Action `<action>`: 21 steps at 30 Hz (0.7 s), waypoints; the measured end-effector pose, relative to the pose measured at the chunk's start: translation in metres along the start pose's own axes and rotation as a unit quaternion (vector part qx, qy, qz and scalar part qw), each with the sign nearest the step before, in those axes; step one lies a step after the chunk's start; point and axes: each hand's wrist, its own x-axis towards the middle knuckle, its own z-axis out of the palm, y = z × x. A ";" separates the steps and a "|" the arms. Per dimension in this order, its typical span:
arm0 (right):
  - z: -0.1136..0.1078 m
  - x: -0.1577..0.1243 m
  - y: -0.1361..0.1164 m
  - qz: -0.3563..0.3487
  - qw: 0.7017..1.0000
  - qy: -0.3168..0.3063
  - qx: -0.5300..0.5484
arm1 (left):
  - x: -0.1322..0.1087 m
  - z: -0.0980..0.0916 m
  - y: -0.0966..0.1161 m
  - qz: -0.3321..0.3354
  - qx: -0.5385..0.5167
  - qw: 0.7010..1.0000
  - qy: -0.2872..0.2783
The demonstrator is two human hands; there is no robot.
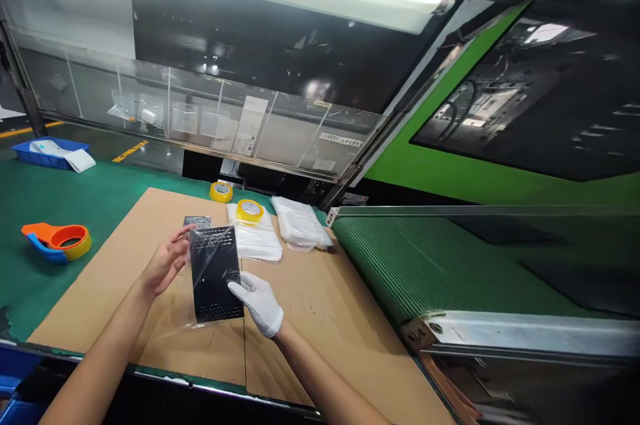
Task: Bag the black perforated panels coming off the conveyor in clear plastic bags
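Note:
A flat black panel [216,278] with rows of small slots at both ends is held above the brown cardboard [320,338]. Clear plastic bag [191,305] film surrounds the panel and sticks out past its left and lower edges. My right hand [260,302], in a white glove, grips the panel's right edge through the film, thumb on the front face. At the upper left corner my bare left hand [167,260] has its fingers closed on the bag's edge. Behind the panel, a small dark piece [197,220] is partly hidden.
Stacks of white plastic bags [260,243] lie behind, with yellow tape rolls [250,211] nearby. An orange tape dispenser [60,240] sits left on the green mat [120,178]. A blue tray [47,150] stands far left. On the right runs a green conveyor belt [400,258] with a metal rail.

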 end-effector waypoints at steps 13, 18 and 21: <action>0.003 0.004 0.000 0.027 0.999 -0.033 -0.034 | 0.002 -0.030 0.038 0.180 0.268 0.946 -0.032; 0.000 0.004 0.002 0.035 0.998 -0.021 -0.042 | 0.002 -0.033 0.041 0.212 0.375 0.898 -0.093; 0.000 0.004 -0.001 0.036 0.999 -0.021 -0.034 | 0.004 -0.033 0.041 0.230 0.372 0.896 -0.074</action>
